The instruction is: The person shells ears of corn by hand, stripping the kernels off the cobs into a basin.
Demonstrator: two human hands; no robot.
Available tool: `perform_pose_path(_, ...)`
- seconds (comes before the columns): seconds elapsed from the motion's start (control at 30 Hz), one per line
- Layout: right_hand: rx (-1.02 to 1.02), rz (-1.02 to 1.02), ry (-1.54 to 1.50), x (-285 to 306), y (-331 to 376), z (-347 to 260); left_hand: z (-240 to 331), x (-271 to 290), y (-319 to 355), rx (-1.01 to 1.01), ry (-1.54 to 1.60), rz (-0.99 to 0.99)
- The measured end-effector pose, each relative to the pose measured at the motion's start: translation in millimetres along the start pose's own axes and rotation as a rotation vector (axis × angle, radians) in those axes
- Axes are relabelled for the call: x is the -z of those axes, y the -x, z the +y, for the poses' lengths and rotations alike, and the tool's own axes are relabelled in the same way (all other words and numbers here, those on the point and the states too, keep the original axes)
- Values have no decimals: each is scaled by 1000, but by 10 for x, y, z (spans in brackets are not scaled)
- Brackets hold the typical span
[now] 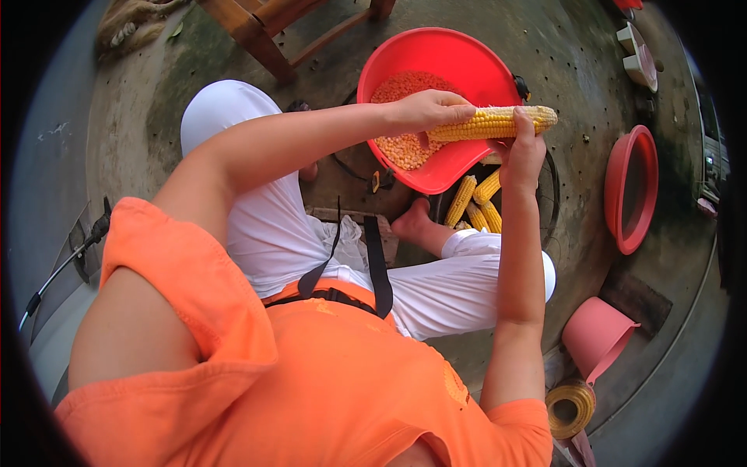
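An ear of corn (pixel 492 123) lies level between my two hands, over the right side of a red basin (pixel 459 58). Its yellow kernels show along the near side, with a paler strip on top. My left hand (pixel 432 111) grips the left end, thumb on top. My right hand (pixel 520 148) is closed round it from below near the right end, the thumb pressed against the side. Loose orange-yellow kernels (pixel 408 152) cover part of the basin's bottom. Below the basin, several more ears of corn (pixel 475 204) lie in a dark round container beside my bare foot.
A wooden stool or bench (pixel 257 31) stands beyond my left knee. To the right are a red round tub (pixel 632 189), a pink bucket (pixel 597 336) lying tilted and a yellowish roll (pixel 570 409). White containers (pixel 640 58) sit at the far right. Kernels are scattered over the floor.
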State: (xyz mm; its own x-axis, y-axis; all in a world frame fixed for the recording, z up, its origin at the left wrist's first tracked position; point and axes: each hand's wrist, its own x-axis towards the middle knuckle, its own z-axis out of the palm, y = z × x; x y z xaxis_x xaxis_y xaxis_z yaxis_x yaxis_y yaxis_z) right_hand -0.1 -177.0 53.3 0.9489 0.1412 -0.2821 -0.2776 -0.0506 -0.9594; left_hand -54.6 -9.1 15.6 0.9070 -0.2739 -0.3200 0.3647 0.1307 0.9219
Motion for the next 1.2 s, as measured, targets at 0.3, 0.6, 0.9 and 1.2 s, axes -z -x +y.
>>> perform_pose_path(0.3, 63, -5, 13, -128, 29, 124, -296, 82, -205, -113, 149, 186)
perform_pose_path(0.6, 106, -27, 77, -181, 111, 78, -327, 114, -202, -164, -258, 106)
perform_pose_path(0.9, -32, -89, 124, -88, 61, 55, -289, -33, -147, -215, -79, 76)
perform_pose_path(1.2, -94, -79, 119, -80, 18, 102, -220, -7, -135, 111, 145, 34)
